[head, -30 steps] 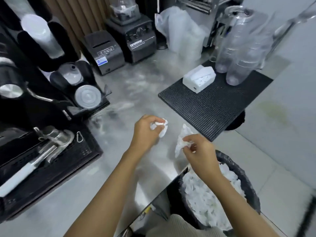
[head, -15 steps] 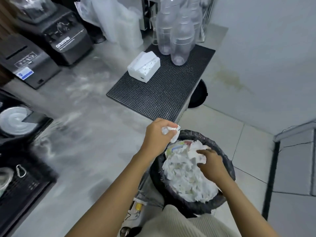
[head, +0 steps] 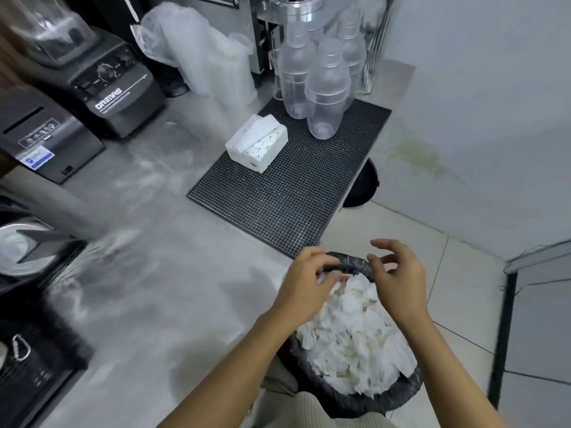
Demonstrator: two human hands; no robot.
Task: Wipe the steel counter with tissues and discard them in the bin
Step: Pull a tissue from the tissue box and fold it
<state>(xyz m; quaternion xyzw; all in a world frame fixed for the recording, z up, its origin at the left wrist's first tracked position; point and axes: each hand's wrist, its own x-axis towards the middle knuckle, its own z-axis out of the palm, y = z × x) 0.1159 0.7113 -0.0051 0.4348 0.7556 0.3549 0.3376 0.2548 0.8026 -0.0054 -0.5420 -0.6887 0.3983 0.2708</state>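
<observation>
Crumpled white tissues (head: 355, 341) heap to the rim of the black-lined bin (head: 401, 393), which stands on the tiled floor (head: 457, 304) against the steel table (head: 160, 288). Above the bin, the right hand (head: 401, 282) hangs with a wide, empty grip. The left hand (head: 309, 282) is blurred, and I cannot tell whether its grip holds a tissue. Pale smears streak the table. Farther back, a black mat (head: 287, 193) carries a white tissue box (head: 258, 143) and clear shakers (head: 327, 94). A blender (head: 114, 84) is cut off at the top.
</observation>
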